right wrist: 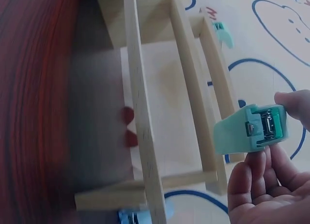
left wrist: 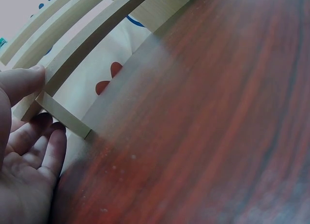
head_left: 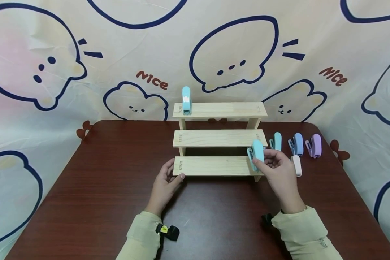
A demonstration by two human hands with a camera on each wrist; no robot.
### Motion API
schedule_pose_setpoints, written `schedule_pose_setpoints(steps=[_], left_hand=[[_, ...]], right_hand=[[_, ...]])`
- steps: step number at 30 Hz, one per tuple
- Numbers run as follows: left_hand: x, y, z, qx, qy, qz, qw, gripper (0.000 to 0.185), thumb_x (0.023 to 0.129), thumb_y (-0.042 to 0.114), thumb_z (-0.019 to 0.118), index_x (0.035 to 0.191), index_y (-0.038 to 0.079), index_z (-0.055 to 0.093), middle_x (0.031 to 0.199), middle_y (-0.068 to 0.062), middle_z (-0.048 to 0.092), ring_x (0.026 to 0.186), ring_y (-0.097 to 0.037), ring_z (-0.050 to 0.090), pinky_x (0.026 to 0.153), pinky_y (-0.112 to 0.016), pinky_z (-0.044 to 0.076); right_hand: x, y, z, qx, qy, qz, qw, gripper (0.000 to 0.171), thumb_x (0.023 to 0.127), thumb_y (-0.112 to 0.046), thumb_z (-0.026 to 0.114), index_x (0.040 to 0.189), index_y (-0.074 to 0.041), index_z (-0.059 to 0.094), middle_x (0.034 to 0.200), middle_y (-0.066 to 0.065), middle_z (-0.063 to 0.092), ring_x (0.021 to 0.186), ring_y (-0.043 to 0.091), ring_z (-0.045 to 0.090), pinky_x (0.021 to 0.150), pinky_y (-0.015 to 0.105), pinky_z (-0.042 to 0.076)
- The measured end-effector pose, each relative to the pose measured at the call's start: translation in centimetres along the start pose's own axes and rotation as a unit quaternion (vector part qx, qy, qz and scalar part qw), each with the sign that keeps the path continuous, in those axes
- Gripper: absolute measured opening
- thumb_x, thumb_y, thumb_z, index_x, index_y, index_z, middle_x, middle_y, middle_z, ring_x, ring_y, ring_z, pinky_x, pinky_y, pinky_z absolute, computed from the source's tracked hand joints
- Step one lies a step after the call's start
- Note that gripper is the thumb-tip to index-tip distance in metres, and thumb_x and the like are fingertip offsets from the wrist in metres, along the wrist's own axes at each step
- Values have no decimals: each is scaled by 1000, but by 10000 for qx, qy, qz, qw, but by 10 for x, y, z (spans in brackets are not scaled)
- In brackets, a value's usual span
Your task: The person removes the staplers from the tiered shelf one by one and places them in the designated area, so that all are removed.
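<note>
A three-tier wooden shelf stand (head_left: 214, 166) rises in steps on the table. My left hand (head_left: 162, 186) grips the left end of its lowest board, with the thumb over the front edge and fingers beneath, as the left wrist view shows. My right hand (head_left: 279, 177) pinches a turquoise mini stapler (head_left: 258, 151) between thumb and fingers, held upright in front of the stand's right side. In the right wrist view, this stapler (right wrist: 237, 132) points its metal-fitted end toward the camera. Another turquoise stapler (head_left: 186, 101) stands at the left end of the top board.
Right of the stand, several staplers stand on the brown table (head_left: 84, 202): a teal one (head_left: 277, 141), a blue one (head_left: 298, 143), a purple one (head_left: 316, 146) and a white one (head_left: 297, 166), partly behind my right hand. A printed cloth (head_left: 133, 47) hangs behind the table.
</note>
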State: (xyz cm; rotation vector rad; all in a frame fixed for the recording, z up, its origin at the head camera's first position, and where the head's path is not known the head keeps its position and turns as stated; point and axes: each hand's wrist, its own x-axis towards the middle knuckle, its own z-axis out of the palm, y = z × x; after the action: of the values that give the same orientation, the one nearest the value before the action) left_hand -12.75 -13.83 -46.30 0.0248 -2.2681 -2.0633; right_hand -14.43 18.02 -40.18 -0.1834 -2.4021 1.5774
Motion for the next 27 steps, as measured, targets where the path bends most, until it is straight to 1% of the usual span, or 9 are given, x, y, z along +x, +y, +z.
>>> schedule_pose_setpoints(steps=[3,8,10,15,16,19,23,26,27], left_hand=[[1,-1,0,-60,-26,118,9999,65,83,2,68,139,-1,35,134,-18,48,111,-24,53,81,-19,47],[6,-18,-1,-152,-20,135,9998,65,83,7,69,139,4,37,134,-15,49,111,-23,53,82,-20,47],[9,-25,-1,-145,-5,110,9998,66,83,10,70,140,7,37,134,-12,50,111,-22,53,83,-20,47],[9,-29,-3,10,90,99,9999,65,83,15,72,139,14,39,133,-5,51,112,-17,53,84,-22,46],[8,-30,-4,26,109,65,9999,64,82,16,72,138,15,40,133,-3,52,112,-16,53,84,-22,47],[8,-30,-4,21,67,20,10000,65,83,16,72,139,15,39,134,-3,51,112,-16,53,84,-22,47],[8,-30,-4,-22,17,9,10000,65,83,15,71,139,15,38,134,-3,50,111,-16,54,84,-22,47],[8,-30,-3,-58,-5,70,10000,64,83,15,71,139,15,38,134,-3,51,111,-15,54,84,-21,47],[8,-26,-2,-73,-26,51,10000,64,83,14,71,139,14,38,134,-4,51,112,-16,53,84,-21,47]], right_hand=[[0,5,-7,-58,176,35,9998,44,76,-34,77,108,-8,61,91,7,59,81,16,53,61,18,46],[4,12,-19,-135,419,45,9990,43,76,-32,77,109,-8,61,92,6,60,80,15,54,59,17,47],[6,13,-24,20,528,137,9985,42,77,-29,77,110,-8,61,94,5,60,79,15,54,59,17,48],[12,19,-31,407,829,374,9950,39,78,-21,76,110,-7,59,94,4,58,79,14,54,59,16,49],[13,22,-31,377,878,401,9946,39,78,-21,76,110,-7,59,93,4,58,78,13,54,58,16,49],[19,33,-29,242,953,488,9940,41,79,-26,75,112,-8,59,95,3,58,80,12,53,58,15,48],[27,50,-27,-46,943,636,9935,47,79,-33,73,117,-10,57,101,2,58,84,12,52,60,14,47],[31,59,-26,-316,917,780,9922,48,80,-34,72,120,-11,58,104,3,58,86,13,51,60,14,46],[32,61,-26,-383,897,833,9917,48,80,-34,72,120,-11,58,105,3,58,87,13,50,61,14,46]])
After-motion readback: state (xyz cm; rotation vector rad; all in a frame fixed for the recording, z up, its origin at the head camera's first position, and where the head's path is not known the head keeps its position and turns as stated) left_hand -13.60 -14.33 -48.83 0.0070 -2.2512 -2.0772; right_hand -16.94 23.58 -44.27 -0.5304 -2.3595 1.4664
